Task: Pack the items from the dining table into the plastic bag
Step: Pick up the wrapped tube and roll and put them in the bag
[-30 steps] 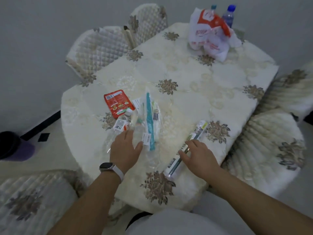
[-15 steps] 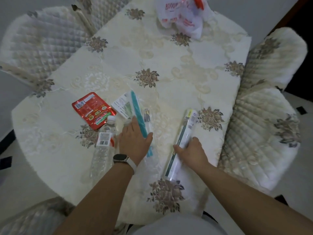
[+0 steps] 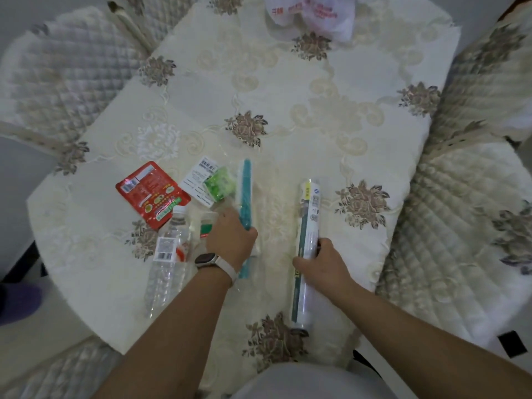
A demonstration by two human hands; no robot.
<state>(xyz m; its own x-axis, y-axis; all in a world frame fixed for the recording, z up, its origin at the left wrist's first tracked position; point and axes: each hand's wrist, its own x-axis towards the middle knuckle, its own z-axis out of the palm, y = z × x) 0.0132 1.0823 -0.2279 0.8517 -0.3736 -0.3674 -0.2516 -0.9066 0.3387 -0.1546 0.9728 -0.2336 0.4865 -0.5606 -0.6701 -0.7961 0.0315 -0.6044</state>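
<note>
Now the right hand [image 3: 322, 266] is gripping the long clear-wrapped roll [image 3: 306, 220] at five o'clock and the left hand [image 3: 230, 240] the flat teal packet [image 3: 246, 194] at six, both wanting level carrying to the white-and-red plastic bag [image 3: 331, 18] at twelve.

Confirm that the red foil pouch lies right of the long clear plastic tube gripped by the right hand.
Wrong side: the head view shows the red foil pouch left of the long clear plastic tube; the right hand does grip that tube.
</note>
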